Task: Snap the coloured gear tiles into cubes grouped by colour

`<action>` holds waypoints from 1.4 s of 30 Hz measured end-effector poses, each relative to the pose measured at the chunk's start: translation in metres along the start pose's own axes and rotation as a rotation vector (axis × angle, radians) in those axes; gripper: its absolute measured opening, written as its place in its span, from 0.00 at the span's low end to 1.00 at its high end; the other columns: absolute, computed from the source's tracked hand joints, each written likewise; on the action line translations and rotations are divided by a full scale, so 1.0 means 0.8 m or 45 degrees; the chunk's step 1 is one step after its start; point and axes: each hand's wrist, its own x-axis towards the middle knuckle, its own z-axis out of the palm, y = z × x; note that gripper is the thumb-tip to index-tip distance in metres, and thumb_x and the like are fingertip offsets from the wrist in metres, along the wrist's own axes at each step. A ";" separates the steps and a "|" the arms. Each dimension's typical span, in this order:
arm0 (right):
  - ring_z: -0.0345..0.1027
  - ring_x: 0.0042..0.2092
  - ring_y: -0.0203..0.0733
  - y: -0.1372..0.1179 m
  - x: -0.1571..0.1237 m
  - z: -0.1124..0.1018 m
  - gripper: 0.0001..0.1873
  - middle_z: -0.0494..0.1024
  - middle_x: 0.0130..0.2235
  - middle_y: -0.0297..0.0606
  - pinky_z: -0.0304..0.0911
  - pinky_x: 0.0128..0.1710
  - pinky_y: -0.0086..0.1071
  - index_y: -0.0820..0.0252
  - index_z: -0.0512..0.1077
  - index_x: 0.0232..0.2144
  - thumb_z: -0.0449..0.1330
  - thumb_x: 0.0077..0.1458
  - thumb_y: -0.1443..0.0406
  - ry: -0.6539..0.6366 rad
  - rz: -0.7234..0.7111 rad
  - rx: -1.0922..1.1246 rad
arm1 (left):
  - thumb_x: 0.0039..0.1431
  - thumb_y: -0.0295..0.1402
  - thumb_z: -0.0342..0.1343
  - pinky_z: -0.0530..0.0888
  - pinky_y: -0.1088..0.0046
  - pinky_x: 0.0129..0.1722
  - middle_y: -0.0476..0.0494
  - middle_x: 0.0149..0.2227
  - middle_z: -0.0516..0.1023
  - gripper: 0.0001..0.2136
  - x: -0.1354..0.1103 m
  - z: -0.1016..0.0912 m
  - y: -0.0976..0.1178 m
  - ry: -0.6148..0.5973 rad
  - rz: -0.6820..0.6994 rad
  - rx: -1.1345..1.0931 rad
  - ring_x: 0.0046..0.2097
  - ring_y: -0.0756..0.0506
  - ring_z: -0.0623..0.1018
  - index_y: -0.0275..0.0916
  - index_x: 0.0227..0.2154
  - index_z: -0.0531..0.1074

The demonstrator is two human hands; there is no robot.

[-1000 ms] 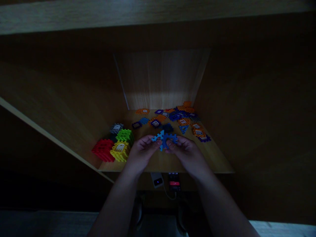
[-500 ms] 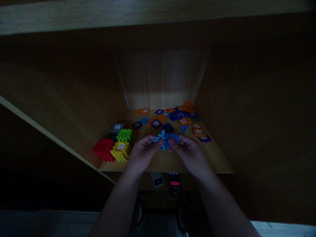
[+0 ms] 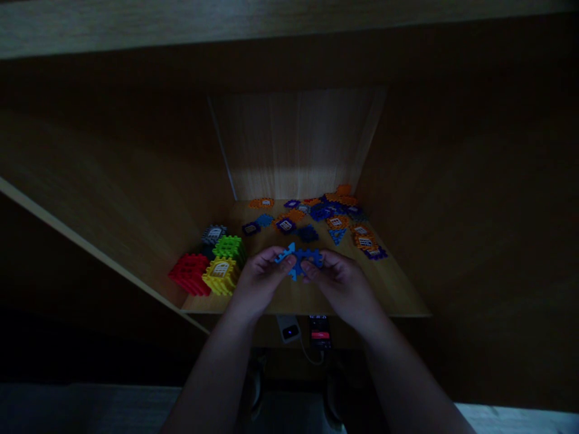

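Observation:
Between thumb and fingers my left hand pinches a light blue toothed building tile, which looks triangular. My right hand is closed on a darker blue toothed tile with a hole in it. The two tiles meet edge to edge above the front of the wooden shelf; whether their teeth are locked cannot be made out. My thumbs cover part of both. To the left of my left hand stand stacks of tiles: yellow, green, red and grey.
Loose orange, purple and blue tiles lie scattered towards the back of the shelf. Wooden side walls enclose it. Below the front edge are a phone and a pale device with a cable.
Both hands have shifted slightly left and down towards me, carrying the two blue tiles. The light blue tile now appears more tilted. The stacks and loose tiles stay where they were.

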 end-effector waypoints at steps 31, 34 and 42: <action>0.83 0.40 0.43 0.001 0.002 0.017 0.17 0.89 0.40 0.36 0.80 0.47 0.40 0.53 0.84 0.38 0.80 0.50 0.52 0.152 0.253 0.584 | 0.59 0.53 0.71 0.72 0.73 0.41 0.47 0.33 0.80 0.20 0.004 0.000 -0.002 0.023 0.038 0.017 0.36 0.48 0.75 0.39 0.35 0.82; 0.84 0.44 0.43 0.000 0.002 0.023 0.15 0.89 0.43 0.33 0.79 0.52 0.40 0.50 0.82 0.39 0.79 0.52 0.55 0.397 0.188 0.832 | 0.64 0.53 0.67 0.73 0.73 0.42 0.46 0.38 0.82 0.20 0.004 -0.003 -0.009 0.077 0.049 -0.044 0.39 0.47 0.76 0.41 0.44 0.84; 0.81 0.54 0.47 0.006 0.004 0.022 0.15 0.87 0.49 0.35 0.75 0.58 0.45 0.48 0.80 0.41 0.77 0.55 0.53 0.463 0.189 0.803 | 0.60 0.54 0.70 0.74 0.71 0.44 0.45 0.37 0.84 0.19 -0.001 0.005 0.006 0.024 0.052 0.143 0.39 0.46 0.78 0.41 0.37 0.83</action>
